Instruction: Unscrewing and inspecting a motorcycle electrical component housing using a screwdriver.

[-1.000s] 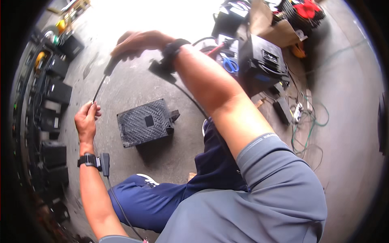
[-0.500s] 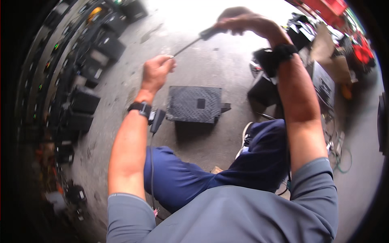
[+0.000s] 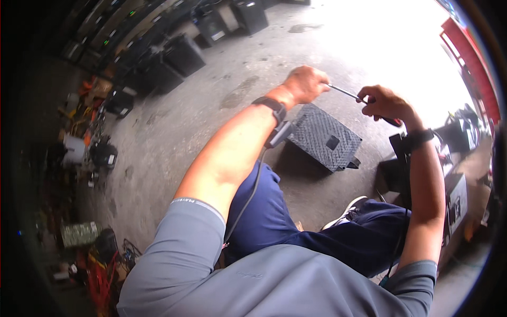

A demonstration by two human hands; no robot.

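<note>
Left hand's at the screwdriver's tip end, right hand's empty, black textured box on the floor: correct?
No, the right hand isn't empty: the head view shows it holding the screwdriver by its handle. The left hand at the tip end and the black textured box on the floor are right.

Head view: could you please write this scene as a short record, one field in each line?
Tool: screwdriver, held between both hands
Left hand: fingers at the tip end of the shaft
Right hand: at the handle, whose red and black end shows
Box: black, patterned top with a small dark square
Box place: on the grey floor, in front of the person
Upper left: several black containers
</note>
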